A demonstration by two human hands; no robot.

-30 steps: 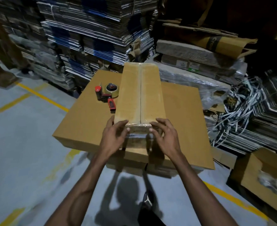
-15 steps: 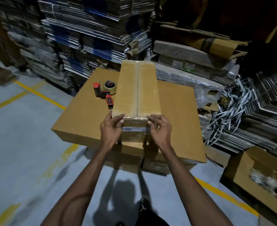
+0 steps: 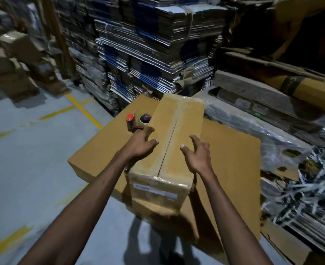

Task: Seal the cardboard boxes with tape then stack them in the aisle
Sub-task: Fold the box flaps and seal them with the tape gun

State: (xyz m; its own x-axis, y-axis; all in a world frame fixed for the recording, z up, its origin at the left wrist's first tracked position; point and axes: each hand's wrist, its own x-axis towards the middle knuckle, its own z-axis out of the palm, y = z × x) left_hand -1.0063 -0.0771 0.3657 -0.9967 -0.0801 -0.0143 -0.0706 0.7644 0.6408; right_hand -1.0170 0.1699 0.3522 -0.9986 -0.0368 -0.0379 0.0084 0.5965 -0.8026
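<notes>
Now both hands — left hand, right hand — clasp the taped box.

Left of big carton: bare floor.
Far left corner: tape dispenser.
Right: cardboard stacks, strapping tangle.

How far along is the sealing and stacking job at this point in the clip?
Done: the narrow box has clear tape along its top seam, and the tape dispenser lies set aside on the large flat carton. In hand: the left hand and right hand hold the box's sides. Left: stacking it in the aisle.
</notes>
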